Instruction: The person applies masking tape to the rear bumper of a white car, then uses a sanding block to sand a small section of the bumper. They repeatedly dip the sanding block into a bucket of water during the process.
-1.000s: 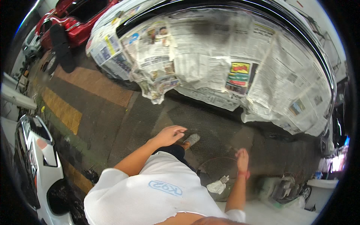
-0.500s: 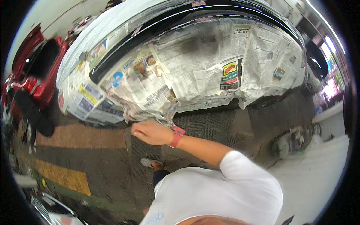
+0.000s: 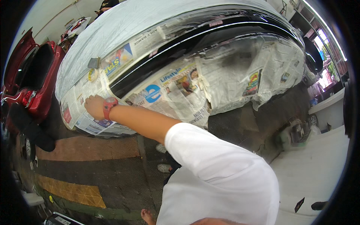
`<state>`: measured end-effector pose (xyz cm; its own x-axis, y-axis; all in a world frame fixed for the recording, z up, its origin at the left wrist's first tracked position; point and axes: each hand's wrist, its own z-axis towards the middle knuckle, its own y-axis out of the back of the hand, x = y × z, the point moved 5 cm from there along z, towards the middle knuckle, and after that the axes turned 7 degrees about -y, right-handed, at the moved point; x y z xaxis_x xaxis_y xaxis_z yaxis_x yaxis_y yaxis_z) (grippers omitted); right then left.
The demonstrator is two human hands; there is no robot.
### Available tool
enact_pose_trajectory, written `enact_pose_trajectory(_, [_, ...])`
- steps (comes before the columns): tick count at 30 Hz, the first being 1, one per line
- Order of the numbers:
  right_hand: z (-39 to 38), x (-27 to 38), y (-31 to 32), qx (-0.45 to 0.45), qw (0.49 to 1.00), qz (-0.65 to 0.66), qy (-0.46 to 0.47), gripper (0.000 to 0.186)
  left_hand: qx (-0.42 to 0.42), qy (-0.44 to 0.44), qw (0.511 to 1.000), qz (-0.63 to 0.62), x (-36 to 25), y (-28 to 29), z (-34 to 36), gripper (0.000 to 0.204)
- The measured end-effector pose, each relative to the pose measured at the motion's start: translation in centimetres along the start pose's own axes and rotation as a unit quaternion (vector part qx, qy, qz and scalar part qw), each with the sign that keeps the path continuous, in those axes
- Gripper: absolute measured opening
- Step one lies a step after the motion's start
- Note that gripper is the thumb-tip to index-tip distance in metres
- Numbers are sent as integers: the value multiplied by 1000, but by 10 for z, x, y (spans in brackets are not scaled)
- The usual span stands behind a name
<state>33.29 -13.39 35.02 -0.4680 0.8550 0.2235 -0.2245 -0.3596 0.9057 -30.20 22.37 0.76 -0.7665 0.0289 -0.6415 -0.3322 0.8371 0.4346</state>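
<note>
My right hand point(image 3: 95, 107), with a red wristwatch, reaches across to the newspaper masking point(image 3: 84, 112) on the car's left end. Its curled fingers rest at the paper; what they hold, if anything, is hidden. Above it lie a yellowish roll of tape point(image 3: 92, 75) and a small grey square piece point(image 3: 93, 63). A pale sheet point(image 3: 112, 26) covers the car's upper part, and a glossy black band point(image 3: 195, 37) runs between papered areas. My left hand point(image 3: 147, 216) hangs low at the lower edge, partly in view, fingers loosely apart with nothing visible in them.
A red car point(image 3: 47, 67) with its lid raised stands at left, a long black padded piece point(image 3: 28, 127) before it. A person point(image 3: 107, 7) is partly visible behind the covered car. At right are a white panel point(image 3: 303, 165) and a clutter of items point(image 3: 294, 133). Grated flooring point(image 3: 93, 167) runs underfoot.
I have turned and leaned toward the covered car's left end. My right hand has moved left and up onto the newspaper there; my left hand has dropped to the lower edge.
</note>
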Motion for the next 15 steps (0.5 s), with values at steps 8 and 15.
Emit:
enact_pose_trajectory(8, [129,-75,-56,-43,985,46,-163,32,-116,58,991,23,-6,-36,-26,34])
enact_pose_trajectory(15, [161,-192,-192,69,971,-222,61,41,25,-52,980,192,28,-121,-86,35])
